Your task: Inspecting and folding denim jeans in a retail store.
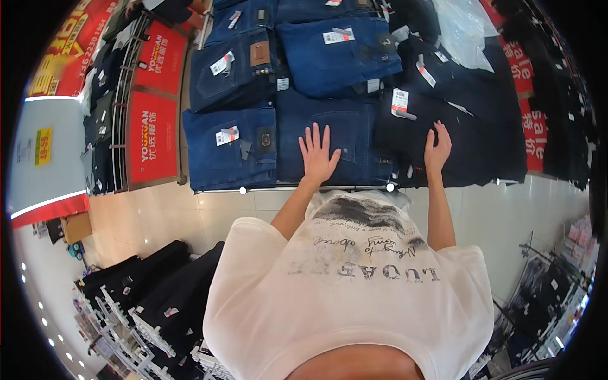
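Note:
My left hand (pixel 317 151) lies palm down and fingers spread on a folded pair of dark blue jeans (pixel 294 118), over the stitched pocket. My right hand (pixel 438 147) rests on black folded trousers (pixel 408 137), thumb apart from the other fingers, with nothing in its grasp. A white-and-red price tag (pixel 399 101) is attached to the black trousers, up and left of that hand. Left of my left hand sits a stack of blue jeans (pixel 204 137) with a tag and a dark leather patch (pixel 266 139).
More folded jeans (pixel 332 66) fill the rows behind. A clear plastic bag (pixel 463 33) lies at the back right. Metal rails (pixel 313 188) edge the display near me. Clothing racks with red sign panels (pixel 154 135) stand left; another person (pixel 175 12) is at the top left.

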`<state>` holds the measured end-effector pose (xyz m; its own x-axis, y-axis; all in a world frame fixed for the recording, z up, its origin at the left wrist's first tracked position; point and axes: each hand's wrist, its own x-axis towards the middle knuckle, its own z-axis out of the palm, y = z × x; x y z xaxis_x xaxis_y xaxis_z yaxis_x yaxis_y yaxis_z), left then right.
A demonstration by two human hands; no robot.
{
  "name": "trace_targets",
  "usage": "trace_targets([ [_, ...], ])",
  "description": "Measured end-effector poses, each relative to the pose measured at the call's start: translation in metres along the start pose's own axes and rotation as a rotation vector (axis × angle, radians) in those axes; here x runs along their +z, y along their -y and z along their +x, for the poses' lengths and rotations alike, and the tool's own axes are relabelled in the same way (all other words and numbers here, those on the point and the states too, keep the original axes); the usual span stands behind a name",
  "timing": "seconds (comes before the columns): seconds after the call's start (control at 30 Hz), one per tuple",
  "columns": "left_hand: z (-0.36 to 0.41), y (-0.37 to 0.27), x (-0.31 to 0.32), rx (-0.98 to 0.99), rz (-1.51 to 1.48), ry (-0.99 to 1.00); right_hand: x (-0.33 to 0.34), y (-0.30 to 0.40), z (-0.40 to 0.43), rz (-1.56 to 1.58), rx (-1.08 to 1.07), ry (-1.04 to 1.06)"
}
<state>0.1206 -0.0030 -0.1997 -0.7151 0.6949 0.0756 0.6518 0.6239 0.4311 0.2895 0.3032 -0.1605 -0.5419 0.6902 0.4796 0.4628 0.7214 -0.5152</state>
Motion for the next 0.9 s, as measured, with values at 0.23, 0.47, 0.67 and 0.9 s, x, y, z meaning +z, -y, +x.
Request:
trace_targets([
  [0.23, 0.016, -0.004, -0.003, 0.024, -0.111, -0.008, 0.001, -0.008, -0.003, -0.014, 0.025, -0.029],
  [0.47, 0.098, -0.048, 0.005, 0.189, -0.09, 0.051, 0.001, -0.005, -0.003, 0.013, 0.015, -0.05],
  [0.67, 0.163, -0.075, 0.015, 0.049, 0.034, 0.505, 0.0, -0.009, -0.007, 0.058, 0.021, -0.069],
  [0.9, 0.155, -0.078, 0.016, 0.054, 0.01, 0.464, -0.005, -0.012, -0.004, 0.08, 0.016, -0.102],
])
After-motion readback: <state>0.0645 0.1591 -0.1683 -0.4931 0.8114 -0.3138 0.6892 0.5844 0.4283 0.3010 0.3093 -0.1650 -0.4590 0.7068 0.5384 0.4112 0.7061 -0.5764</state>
